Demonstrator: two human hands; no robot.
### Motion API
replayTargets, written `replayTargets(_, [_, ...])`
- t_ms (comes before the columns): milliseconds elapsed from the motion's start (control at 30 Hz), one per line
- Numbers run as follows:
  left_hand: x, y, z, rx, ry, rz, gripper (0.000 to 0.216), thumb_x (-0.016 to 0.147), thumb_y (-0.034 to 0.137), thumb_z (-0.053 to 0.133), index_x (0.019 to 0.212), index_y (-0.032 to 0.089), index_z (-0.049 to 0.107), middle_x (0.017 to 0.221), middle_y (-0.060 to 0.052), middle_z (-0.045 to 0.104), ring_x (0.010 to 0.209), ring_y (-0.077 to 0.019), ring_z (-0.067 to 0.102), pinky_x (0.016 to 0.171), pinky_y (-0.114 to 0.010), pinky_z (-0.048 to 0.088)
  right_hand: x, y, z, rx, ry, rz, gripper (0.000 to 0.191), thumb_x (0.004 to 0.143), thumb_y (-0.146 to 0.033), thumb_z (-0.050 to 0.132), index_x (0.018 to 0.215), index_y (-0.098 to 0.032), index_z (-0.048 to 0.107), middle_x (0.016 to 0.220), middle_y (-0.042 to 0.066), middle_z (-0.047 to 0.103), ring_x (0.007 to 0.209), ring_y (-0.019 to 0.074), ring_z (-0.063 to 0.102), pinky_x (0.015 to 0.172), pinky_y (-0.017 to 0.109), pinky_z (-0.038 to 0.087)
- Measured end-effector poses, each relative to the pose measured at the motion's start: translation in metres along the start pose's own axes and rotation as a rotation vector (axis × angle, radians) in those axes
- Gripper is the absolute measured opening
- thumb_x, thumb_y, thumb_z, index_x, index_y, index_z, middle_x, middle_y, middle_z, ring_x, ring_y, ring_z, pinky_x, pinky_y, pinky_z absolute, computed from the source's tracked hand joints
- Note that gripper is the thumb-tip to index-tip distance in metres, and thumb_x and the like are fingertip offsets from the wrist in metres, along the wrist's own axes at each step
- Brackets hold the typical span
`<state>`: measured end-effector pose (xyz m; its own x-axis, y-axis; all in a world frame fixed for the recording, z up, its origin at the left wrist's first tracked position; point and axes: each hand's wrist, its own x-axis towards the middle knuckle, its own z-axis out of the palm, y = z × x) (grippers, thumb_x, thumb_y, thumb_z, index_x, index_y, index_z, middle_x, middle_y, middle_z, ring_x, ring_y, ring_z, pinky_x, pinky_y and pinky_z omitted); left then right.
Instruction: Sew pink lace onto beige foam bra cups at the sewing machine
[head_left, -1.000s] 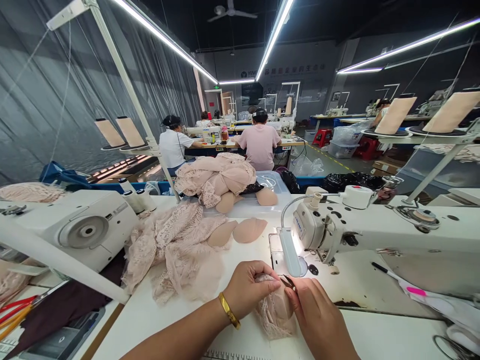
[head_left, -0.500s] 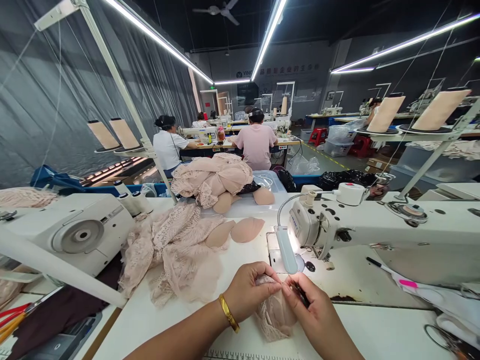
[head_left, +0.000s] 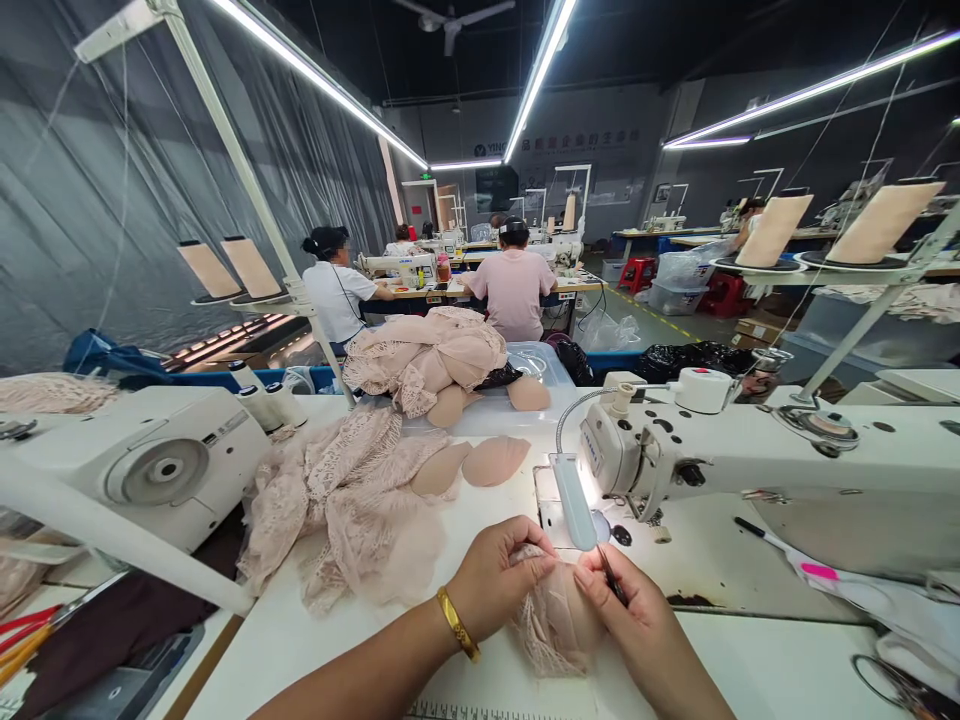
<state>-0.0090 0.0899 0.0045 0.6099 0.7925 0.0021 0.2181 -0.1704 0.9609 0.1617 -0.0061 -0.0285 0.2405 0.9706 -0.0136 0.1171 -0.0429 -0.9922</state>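
Note:
My left hand [head_left: 504,577], with a gold bangle on its wrist, pinches the upper edge of a beige lace piece [head_left: 559,630] between thumb and fingers. The lace hangs down over the white tabletop. On its right edge, the thumb of my right hand [head_left: 626,605] presses against a finger. That hand also grips a small dark pointed tool [head_left: 611,577], tip upward; whether it is snips or tweezers I cannot tell. Just beyond both hands stands the sewing machine [head_left: 622,450], its slim lamp [head_left: 574,500] lit over the needle area.
Beige lace pieces [head_left: 345,500] and moulded cups [head_left: 495,461] lie to the left, with a larger pile [head_left: 427,355] behind. A marker pen [head_left: 750,527] and scissors [head_left: 889,680] are at right. A ruler strip [head_left: 480,712] runs along the front. Co-workers sit ahead.
My hands have moved slightly apart, the right one a little to the right. The lace between them is spread wider, and the dark tool's tip now points up more visibly.

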Motion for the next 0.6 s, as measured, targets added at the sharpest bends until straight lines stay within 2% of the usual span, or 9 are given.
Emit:
replayTargets(167, [-0.003,0.005,0.001,0.002,-0.002,-0.001,0.021,0.079,0.036,0.069,0.087,0.016,0.072,0.086,-0.003,0.069,0.085,-0.0208,0.062,0.08,-0.03,0.046,0.0,0.004,0.0,-0.019,-0.022,-0.015,0.044,0.096,-0.066,0.055,0.086,-0.023,0.061,0.075,-0.004,0.048,0.07,0.0154,0.045,0.065,0.026,0.041])
replayTargets(267, [-0.004,0.006,0.003,-0.012,-0.024,0.005,0.02,0.078,0.035,0.072,0.085,0.017,0.073,0.084,-0.003,0.07,0.083,-0.0201,0.062,0.079,-0.029,0.047,-0.001,0.004,0.003,-0.055,-0.002,-0.049,0.044,0.098,-0.064,0.052,0.083,-0.023,0.059,0.074,-0.004,0.051,0.069,0.0156,0.048,0.065,0.027,0.044])
replayTargets(333, [-0.005,0.006,0.004,-0.012,-0.014,0.016,0.019,0.078,0.036,0.073,0.083,0.017,0.073,0.083,-0.003,0.071,0.083,-0.0206,0.063,0.08,-0.029,0.047,-0.003,0.005,0.005,-0.111,0.037,-0.108,0.041,0.101,-0.062,0.049,0.089,-0.025,0.058,0.075,-0.004,0.053,0.067,0.016,0.05,0.064,0.027,0.046])
replayTargets(400, [-0.004,0.005,0.003,-0.002,0.012,0.018,0.019,0.078,0.036,0.073,0.081,0.017,0.074,0.083,-0.003,0.071,0.084,-0.0211,0.063,0.08,-0.03,0.047,-0.005,0.009,0.005,-0.226,0.105,-0.208,0.034,0.104,-0.057,0.045,0.101,-0.026,0.058,0.077,-0.003,0.057,0.067,0.0174,0.055,0.061,0.027,0.047])
replayTargets(467, [-0.004,0.005,0.002,0.003,0.034,0.008,0.018,0.078,0.035,0.072,0.081,0.017,0.074,0.083,-0.004,0.072,0.084,-0.0217,0.063,0.08,-0.03,0.047,-0.004,0.015,0.002,-0.399,0.167,-0.368,0.026,0.107,-0.049,0.044,0.111,-0.026,0.057,0.082,0.0,0.062,0.07,0.0194,0.061,0.06,0.029,0.05])
replayTargets(600, [-0.003,0.004,0.0,-0.001,0.054,0.007,0.019,0.077,0.035,0.072,0.083,0.017,0.075,0.085,-0.004,0.072,0.086,-0.0227,0.064,0.081,-0.031,0.048,0.003,0.029,-0.007,-0.72,0.216,-0.695,0.017,0.107,-0.037,0.048,0.115,-0.025,0.058,0.092,0.004,0.068,0.081,0.022,0.068,0.068,0.033,0.057])
